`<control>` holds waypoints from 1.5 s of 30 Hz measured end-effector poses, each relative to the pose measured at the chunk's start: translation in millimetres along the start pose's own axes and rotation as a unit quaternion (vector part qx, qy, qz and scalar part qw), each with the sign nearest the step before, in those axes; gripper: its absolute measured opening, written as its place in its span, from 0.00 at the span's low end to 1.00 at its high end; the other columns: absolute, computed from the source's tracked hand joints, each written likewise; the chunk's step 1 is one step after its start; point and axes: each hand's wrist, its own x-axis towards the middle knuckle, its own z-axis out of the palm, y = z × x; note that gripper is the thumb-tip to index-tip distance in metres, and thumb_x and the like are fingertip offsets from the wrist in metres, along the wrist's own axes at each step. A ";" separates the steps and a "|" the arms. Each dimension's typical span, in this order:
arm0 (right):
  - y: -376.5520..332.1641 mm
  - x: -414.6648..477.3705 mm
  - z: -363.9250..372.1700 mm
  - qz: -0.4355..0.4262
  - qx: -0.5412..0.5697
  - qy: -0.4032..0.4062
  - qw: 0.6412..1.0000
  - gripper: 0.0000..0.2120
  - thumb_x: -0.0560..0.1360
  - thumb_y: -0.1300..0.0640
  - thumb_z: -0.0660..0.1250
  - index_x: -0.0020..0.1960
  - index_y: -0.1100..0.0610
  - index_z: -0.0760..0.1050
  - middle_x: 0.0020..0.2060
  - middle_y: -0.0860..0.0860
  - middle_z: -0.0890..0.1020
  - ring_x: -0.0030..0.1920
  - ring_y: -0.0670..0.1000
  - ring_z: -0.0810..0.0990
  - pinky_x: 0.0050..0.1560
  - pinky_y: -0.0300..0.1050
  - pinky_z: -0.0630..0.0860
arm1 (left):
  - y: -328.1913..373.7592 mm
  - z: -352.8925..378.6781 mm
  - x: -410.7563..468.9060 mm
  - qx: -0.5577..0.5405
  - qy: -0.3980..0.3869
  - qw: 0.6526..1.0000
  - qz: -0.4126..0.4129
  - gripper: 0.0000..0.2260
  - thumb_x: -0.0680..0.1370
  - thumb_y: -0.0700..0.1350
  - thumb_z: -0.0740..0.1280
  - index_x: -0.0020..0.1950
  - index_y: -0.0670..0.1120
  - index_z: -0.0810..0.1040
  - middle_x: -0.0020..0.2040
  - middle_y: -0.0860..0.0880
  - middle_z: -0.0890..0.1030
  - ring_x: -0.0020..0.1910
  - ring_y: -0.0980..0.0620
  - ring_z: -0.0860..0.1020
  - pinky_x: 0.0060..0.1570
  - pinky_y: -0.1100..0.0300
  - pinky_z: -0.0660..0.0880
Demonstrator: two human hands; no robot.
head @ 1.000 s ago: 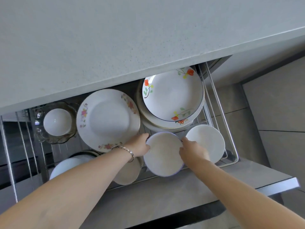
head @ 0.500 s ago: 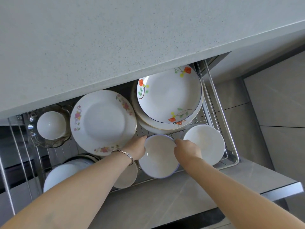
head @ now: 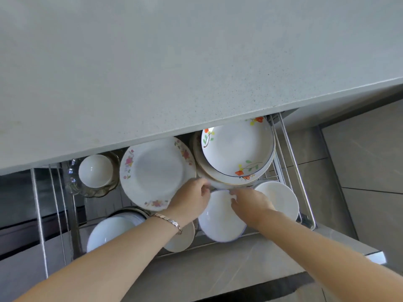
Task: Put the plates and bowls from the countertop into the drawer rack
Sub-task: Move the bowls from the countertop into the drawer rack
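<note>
A white bowl with a blue rim (head: pixel 220 219) sits low in the wire drawer rack (head: pixel 302 184), near its front. My left hand (head: pixel 192 199) curls its fingers over the bowl's far left rim. My right hand (head: pixel 248 203) curls over the far right rim. A second white bowl (head: pixel 280 199) lies just right of it. Behind are a pink-flowered plate (head: pixel 154 173) and a stack topped by an orange-flowered deep plate (head: pixel 237 149). My forearms hide part of the rack's front.
The grey countertop (head: pixel 174 62) overhangs the back of the rack. A small white bowl (head: pixel 96 171) sits in a glass dish at the left. White plates (head: pixel 109 232) lie front left, and a small plate (head: pixel 184 240) under my left wrist. The drawer front (head: pixel 218 269) is below.
Both hands have slid from the bowl's sides to its far rim and come closer together. The bowl has stayed at the rack's front.
</note>
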 end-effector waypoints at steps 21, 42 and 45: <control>-432.8 37.2 -257.4 -0.105 0.488 0.082 0.863 0.20 0.78 0.50 0.60 0.62 0.64 0.69 0.43 0.58 0.77 0.35 0.53 0.80 0.40 0.43 0.78 | -143.6 -413.1 -9.0 -0.145 0.294 0.939 -0.106 0.07 0.74 0.44 0.59 0.45 0.44 0.75 0.45 0.45 0.83 0.45 0.44 0.81 0.39 0.57 0.71; -436.7 89.4 -281.2 -0.102 0.643 0.138 0.747 0.07 0.74 0.68 0.54 0.50 0.62 0.66 0.49 0.58 0.69 0.35 0.60 0.76 0.48 0.55 0.79 | -129.4 -408.1 29.7 -0.352 0.294 0.888 -0.025 0.05 0.77 0.44 0.59 0.50 0.48 0.73 0.48 0.45 0.79 0.35 0.50 0.80 0.43 0.54 0.76; -389.9 64.4 -251.1 -0.093 0.629 0.104 0.765 0.04 0.73 0.68 0.54 0.45 0.63 0.67 0.47 0.59 0.69 0.33 0.59 0.76 0.44 0.55 0.81 | -102.4 -394.7 14.5 -0.422 0.289 0.859 -0.008 0.09 0.79 0.49 0.58 0.57 0.48 0.70 0.45 0.50 0.74 0.38 0.50 0.78 0.38 0.56 0.74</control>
